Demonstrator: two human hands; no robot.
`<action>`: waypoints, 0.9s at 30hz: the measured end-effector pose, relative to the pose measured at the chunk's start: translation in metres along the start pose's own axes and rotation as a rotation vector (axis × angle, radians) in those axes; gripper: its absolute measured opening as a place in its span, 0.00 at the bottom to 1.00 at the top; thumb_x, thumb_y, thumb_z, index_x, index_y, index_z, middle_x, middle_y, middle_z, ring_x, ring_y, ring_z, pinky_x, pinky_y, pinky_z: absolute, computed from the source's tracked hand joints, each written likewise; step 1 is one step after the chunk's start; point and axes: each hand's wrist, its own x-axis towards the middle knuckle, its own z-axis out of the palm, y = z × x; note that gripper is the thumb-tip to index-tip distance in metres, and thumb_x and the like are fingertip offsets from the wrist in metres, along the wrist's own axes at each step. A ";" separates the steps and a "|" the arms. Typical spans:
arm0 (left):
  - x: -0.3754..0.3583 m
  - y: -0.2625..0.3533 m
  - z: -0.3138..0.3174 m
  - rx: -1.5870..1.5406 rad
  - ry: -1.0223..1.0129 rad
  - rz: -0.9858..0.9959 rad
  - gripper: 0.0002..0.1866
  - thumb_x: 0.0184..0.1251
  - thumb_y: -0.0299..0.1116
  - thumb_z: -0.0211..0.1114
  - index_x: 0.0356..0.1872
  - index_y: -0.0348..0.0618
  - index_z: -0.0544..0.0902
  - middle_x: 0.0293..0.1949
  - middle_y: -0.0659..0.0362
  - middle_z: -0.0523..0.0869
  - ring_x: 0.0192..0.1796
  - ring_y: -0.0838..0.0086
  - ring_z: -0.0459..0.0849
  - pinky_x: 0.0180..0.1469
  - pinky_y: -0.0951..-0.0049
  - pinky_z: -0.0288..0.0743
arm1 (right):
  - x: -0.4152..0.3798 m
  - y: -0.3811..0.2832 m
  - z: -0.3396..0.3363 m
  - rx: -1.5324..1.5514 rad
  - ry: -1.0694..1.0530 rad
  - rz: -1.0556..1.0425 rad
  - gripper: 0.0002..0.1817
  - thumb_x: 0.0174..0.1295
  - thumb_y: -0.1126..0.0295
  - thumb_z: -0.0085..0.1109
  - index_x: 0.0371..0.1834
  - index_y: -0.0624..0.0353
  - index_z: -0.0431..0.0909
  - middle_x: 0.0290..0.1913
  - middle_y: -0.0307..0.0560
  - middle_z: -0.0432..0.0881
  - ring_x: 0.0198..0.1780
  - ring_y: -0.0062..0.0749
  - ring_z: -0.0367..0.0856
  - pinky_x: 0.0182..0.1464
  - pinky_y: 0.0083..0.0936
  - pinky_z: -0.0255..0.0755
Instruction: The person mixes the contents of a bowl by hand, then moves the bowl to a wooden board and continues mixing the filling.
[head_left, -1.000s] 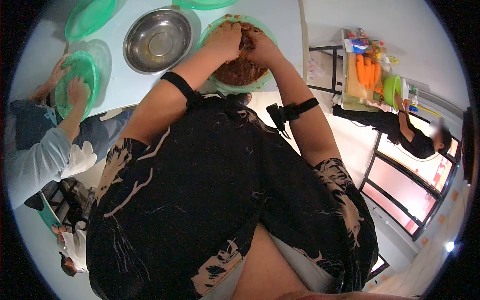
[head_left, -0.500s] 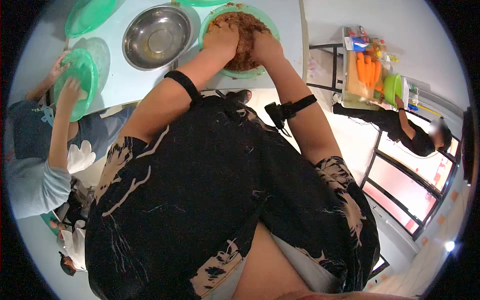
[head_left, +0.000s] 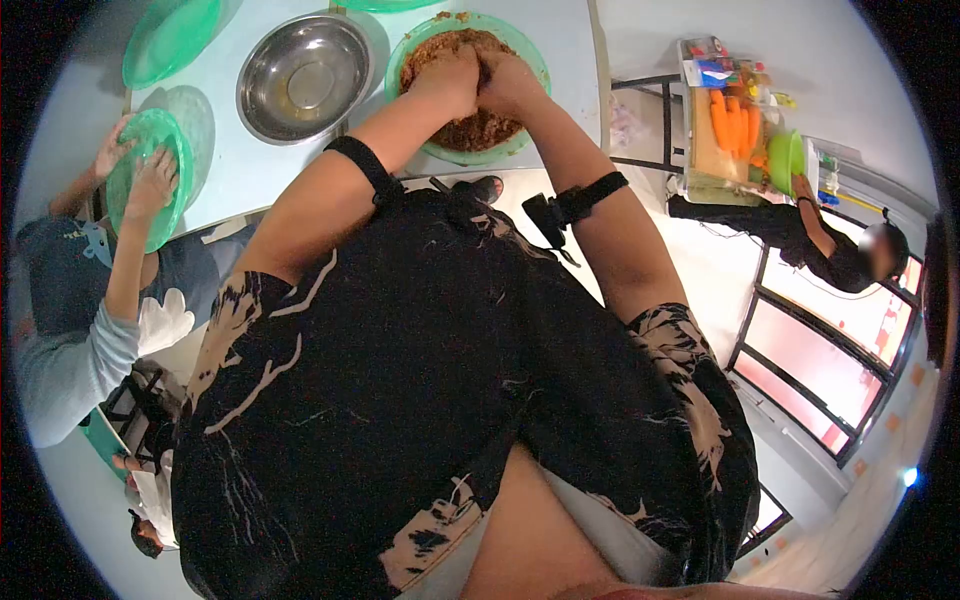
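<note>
A green basin (head_left: 536,60) on the white table holds a reddish-brown, crumbly mixture (head_left: 485,132). My left hand (head_left: 450,80) is in the mixture, its fingers pointing inward and buried or hidden. Right beside it, my right hand (head_left: 508,84) reaches into the same mixture, and its fingertips are also out of sight. The two hands meet near the middle of the basin. Black straps are around both forearms.
Left of the basin is a steel bowl (head_left: 345,108). A co-worker's hands are at another green basin (head_left: 180,215) at the far left. On the right, a person holds a green bowl (head_left: 787,160) beside carrots (head_left: 735,125) on a side table.
My hands have come together from apart, my right hand moving left toward my left hand. The co-worker's hand at the left basin has shifted, and the view has moved slightly.
</note>
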 end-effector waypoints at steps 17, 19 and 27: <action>-0.029 -0.008 -0.031 0.119 -0.086 -0.031 0.26 0.55 0.30 0.63 0.55 0.30 0.69 0.48 0.36 0.81 0.51 0.46 0.83 0.55 0.52 0.76 | 0.000 -0.029 -0.013 -0.324 -0.399 0.145 0.23 0.45 0.63 0.68 0.46 0.60 0.81 0.46 0.60 0.83 0.50 0.52 0.81 0.52 0.42 0.76; -0.036 -0.001 -0.033 0.063 -0.205 0.008 0.25 0.56 0.30 0.63 0.55 0.31 0.71 0.50 0.36 0.80 0.51 0.47 0.83 0.54 0.53 0.77 | -0.001 -0.034 -0.014 -0.215 -0.312 0.108 0.24 0.45 0.61 0.68 0.47 0.60 0.81 0.47 0.61 0.83 0.51 0.51 0.81 0.53 0.42 0.76; -0.030 -0.015 -0.029 0.097 -0.028 -0.042 0.31 0.52 0.33 0.67 0.58 0.31 0.69 0.45 0.39 0.83 0.50 0.50 0.84 0.51 0.55 0.79 | 0.006 -0.047 -0.025 -0.359 -0.582 0.214 0.34 0.48 0.58 0.65 0.61 0.57 0.73 0.53 0.59 0.80 0.55 0.52 0.78 0.58 0.41 0.72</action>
